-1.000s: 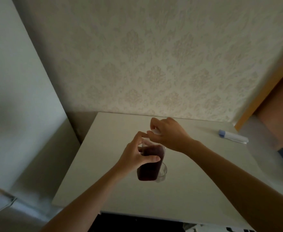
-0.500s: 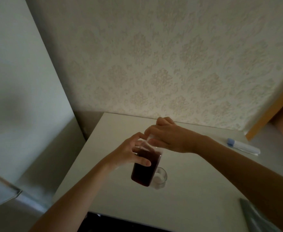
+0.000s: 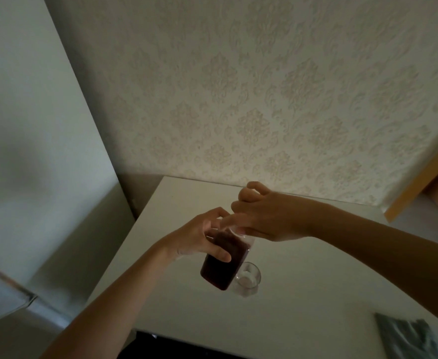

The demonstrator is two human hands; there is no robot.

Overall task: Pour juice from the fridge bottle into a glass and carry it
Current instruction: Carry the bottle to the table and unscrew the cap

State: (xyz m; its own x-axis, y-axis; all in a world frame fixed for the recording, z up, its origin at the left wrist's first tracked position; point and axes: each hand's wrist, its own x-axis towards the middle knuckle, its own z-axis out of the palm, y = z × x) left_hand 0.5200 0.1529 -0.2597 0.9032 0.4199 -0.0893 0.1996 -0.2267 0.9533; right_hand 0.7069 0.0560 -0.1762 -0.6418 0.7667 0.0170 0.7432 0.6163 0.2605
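Observation:
A clear bottle of dark red juice [image 3: 223,268] is held above the white table [image 3: 303,294], tilted with its top leaning right. My left hand [image 3: 202,237] grips the bottle around its upper body. My right hand [image 3: 261,218] covers the bottle's top, fingers closed around the neck; the cap itself is hidden under it. An empty clear glass [image 3: 247,278] stands upright on the table just right of and behind the bottle's base.
A patterned wallpaper wall [image 3: 264,99] rises behind the table. A pale fridge side [image 3: 31,125] stands at the left. A grey cloth-like item [image 3: 414,338] lies at the table's near right. A wooden door frame [image 3: 419,182] is at the right.
The view has shifted, so the pen-like object at the right has left the frame. The bottle is tilted more than before. Both hands stay on it.

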